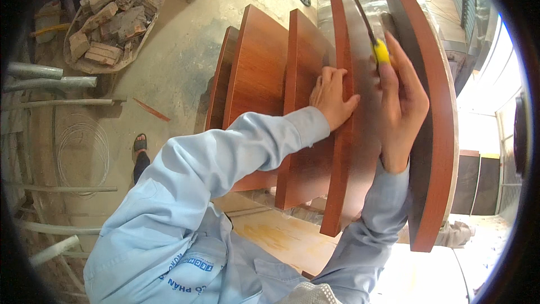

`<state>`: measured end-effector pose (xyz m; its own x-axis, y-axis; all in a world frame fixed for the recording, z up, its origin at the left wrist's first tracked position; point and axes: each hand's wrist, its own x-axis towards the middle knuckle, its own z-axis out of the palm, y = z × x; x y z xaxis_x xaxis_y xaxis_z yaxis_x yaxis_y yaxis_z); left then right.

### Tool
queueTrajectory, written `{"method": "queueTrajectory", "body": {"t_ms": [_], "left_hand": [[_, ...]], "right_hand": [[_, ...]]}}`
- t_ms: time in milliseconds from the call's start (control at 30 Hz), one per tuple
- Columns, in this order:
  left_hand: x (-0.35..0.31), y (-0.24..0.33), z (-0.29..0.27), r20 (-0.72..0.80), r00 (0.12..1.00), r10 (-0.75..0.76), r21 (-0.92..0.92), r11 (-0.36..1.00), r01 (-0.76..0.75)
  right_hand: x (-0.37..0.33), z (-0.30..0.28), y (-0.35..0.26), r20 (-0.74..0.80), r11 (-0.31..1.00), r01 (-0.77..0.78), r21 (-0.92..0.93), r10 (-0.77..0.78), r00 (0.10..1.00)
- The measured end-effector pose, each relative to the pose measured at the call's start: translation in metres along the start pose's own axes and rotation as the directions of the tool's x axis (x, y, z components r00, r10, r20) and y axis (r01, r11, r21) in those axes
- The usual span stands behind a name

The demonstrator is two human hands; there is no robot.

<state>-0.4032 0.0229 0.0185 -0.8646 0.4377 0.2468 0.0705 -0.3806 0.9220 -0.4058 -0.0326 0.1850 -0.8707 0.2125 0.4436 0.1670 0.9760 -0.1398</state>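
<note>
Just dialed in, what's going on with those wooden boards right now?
A person in a light blue work shirt is working on a row of reddish-brown wood panels standing on edge. The left hand presses flat against one panel, while the right hand holds a yellow-handled tool against its upper part. A basket of rubble sits on the floor behind.

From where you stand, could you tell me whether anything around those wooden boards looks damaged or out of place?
The reddish-brown boards under the left hand and right hand look intact. What stands out is a basket of broken bricks on the floor, with loose pipes and a wire coil lying nearby.
</note>
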Motion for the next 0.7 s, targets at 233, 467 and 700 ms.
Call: {"method": "queueTrajectory", "body": {"t_ms": [233,467,700], "left_hand": [[0.022,-0.007,0.013,-0.023,0.989,-0.146,0.094,0.985,0.148],[0.034,0.002,0.023,-0.122,0.985,-0.125,0.254,0.955,0.152],[0.045,-0.015,0.009,-0.016,0.981,-0.193,-0.075,0.979,0.191]], "right_hand": [[-0.114,-0.075,-0.043,0.142,0.994,-0.012,-0.108,0.027,0.989],[-0.222,-0.133,-0.063,0.076,0.981,-0.134,-0.141,0.146,0.986],[-0.294,-0.159,-0.069,-0.092,0.957,-0.280,-0.071,0.273,0.958]]}}
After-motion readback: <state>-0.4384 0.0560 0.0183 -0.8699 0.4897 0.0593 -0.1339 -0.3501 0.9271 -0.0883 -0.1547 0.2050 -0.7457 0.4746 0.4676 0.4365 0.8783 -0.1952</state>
